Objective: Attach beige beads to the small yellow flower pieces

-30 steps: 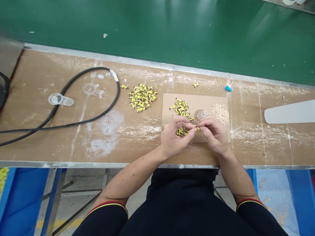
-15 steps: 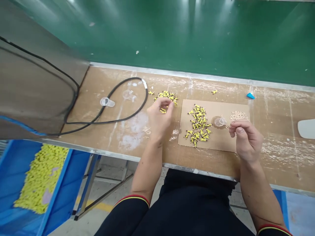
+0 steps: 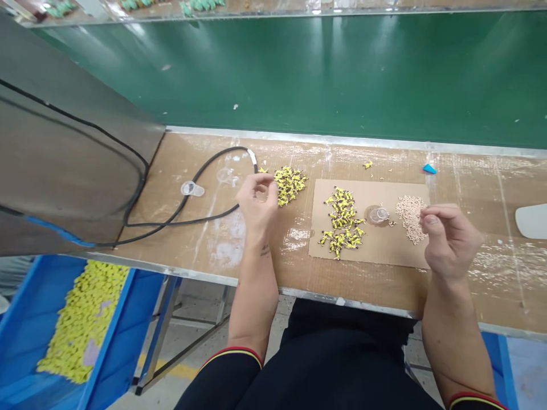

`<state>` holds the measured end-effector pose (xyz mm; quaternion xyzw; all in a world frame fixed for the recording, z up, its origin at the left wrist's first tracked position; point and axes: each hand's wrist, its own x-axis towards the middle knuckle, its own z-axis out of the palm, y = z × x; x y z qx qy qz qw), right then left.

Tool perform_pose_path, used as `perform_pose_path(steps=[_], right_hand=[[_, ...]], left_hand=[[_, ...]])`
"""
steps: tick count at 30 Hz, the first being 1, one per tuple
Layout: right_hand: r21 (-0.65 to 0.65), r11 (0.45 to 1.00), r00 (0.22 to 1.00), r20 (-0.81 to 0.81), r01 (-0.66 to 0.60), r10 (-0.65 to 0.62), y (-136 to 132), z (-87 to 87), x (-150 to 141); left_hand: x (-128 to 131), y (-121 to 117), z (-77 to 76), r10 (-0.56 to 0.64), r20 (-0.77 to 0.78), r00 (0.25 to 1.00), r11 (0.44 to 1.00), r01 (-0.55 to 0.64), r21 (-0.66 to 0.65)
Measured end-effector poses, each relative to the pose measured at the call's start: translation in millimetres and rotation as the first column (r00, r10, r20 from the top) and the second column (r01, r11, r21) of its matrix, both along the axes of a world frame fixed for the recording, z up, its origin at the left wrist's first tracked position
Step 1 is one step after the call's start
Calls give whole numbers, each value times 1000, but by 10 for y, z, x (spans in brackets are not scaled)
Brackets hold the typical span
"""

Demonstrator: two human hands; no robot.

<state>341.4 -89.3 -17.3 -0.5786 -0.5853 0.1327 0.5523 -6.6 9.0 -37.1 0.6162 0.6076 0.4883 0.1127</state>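
My left hand [image 3: 258, 208] hovers just left of a pile of small yellow-and-black figures [image 3: 290, 185]. Its thumb and forefinger are brought together, and anything between them is too small to make out. On the right, my right hand [image 3: 450, 239] is closed in a pinch at the right edge of a cardboard sheet [image 3: 384, 250], beside a heap of tiny pale pink pieces [image 3: 411, 219]; what it pinches cannot be told. More yellow-and-black figures [image 3: 342, 213] lie on the sheet's left part. A small clear cup [image 3: 378, 214] stands between them and the pale pieces.
A black cable [image 3: 205, 165] loops over the table at left, near a clear plastic cup [image 3: 192, 188]. One blue piece [image 3: 429, 169] lies at the back right. A green belt [image 3: 299, 74] runs behind. Below left, a blue bin [image 3: 115, 319] holds yellow pieces.
My left hand has moved left, off the pile of figures. My right hand has shifted right, uncovering more of the pale pieces. The view has tilted up slightly.
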Motion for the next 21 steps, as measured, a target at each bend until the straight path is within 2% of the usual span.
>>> perform_pose_path(steps=[1,2,3,4,6,7,9,13,16,21], right_hand=[[16,998,996,52,69,-69,15,19,64],[15,992,986,112,123,-124,30,35,127],[-10,987,973,175,157,-153,44,45,188],[-56,984,959,236,172,-154,57,48,242],[-178,972,941,329,151,-86,76,33,325],[-235,963,932,360,129,-38,83,20,353],[-326,941,912,406,88,55,87,-2,385],[-429,903,871,447,9,204,77,10,413],[-487,871,841,440,-70,314,77,29,433],[-519,849,802,464,-99,377,99,-25,439]], left_hand=[[43,-38,43,-139,-29,990,990,138,-19],[95,-79,87,-303,-65,951,952,300,-59],[153,-120,128,-450,-97,888,892,441,-102],[213,-159,162,-559,-119,821,827,541,-151],[321,-221,198,-691,-149,707,719,652,-240],[364,-240,198,-723,-164,671,687,673,-274],[421,-255,167,-748,-210,629,661,679,-320],[457,-233,74,-743,-306,595,668,648,-366],[469,-219,41,-747,-315,585,664,639,-389],[507,-225,28,-760,-287,583,646,634,-424]])
